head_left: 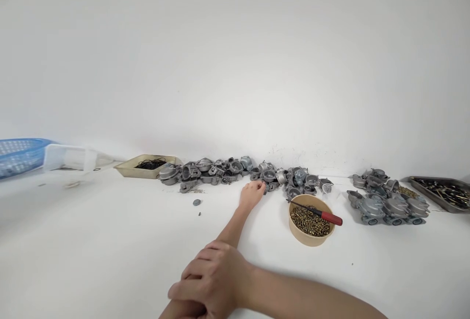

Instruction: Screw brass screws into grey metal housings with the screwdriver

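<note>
My left hand (252, 193) reaches forward to the row of grey cast metal housings, its fingers curled in at the edge of one small housing (272, 187). The fingertips are partly hidden, but the hand looks closed on that part. Lower down, my right hand (216, 280) is wrapped round my left forearm (232, 228). To the right of my left hand stands a tan round bowl (309, 240) full of brass-coloured screws (308, 221). Across its rim lies a screwdriver (331, 218) with a red and black handle.
More housings (205, 167) line the wall, and an assembled group (394, 210) sits at right. A dark tray (440, 194) holds metal parts. At left are a beige tray (135, 170) with black rings, a white container (66, 157) and a blue basket (22, 157). A grey cap (197, 202) lies alone.
</note>
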Motion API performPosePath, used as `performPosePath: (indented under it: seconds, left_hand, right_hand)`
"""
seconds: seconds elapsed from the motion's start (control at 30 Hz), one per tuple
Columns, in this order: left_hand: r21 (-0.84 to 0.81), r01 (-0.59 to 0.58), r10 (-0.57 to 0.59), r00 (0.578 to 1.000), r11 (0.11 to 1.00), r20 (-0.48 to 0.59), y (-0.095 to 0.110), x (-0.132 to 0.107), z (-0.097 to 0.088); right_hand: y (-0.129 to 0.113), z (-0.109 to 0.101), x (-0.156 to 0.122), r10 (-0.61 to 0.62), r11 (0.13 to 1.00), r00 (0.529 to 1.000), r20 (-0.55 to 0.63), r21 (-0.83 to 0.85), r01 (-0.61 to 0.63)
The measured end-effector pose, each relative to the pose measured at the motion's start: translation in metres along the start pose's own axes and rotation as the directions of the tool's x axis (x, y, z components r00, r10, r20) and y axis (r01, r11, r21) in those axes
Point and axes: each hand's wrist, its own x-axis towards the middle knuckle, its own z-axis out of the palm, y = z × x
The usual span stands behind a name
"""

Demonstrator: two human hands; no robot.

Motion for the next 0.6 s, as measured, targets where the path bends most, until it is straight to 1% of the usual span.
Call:
performPosePath:
  seconds: [0.27, 0.47, 0.53, 0.6]
  left_hand:
    - [0.019, -0.010, 0.009, 1.000, 1.000, 0.007, 0.000, 0.000, 0.000]
    - [0.056, -0.030, 0.030, 1.000, 0.998, 0.005, 0.000, -0.001, 0.000]
    - [0.072, -0.048, 0.048, 0.999, 0.996, 0.001, 0.000, -0.002, 0.000]
    - [0.093, -0.068, 0.069, 0.998, 0.993, -0.004, 0.000, -0.003, 0.000]
  right_hand:
    - [0.000, 0.000, 0.001, 0.011, 1.000, 1.000, 0.001, 0.012, -0.011]
    - [-0.003, -0.008, 0.005, 0.034, 0.999, 0.999, 0.015, 0.015, -0.034]
    - [-0.005, -0.014, 0.005, 0.047, 0.999, 0.998, 0.045, 0.012, -0.048]
    - [-0.008, -0.022, 0.004, 0.068, 0.997, 0.993, 0.101, 0.015, -0.070]
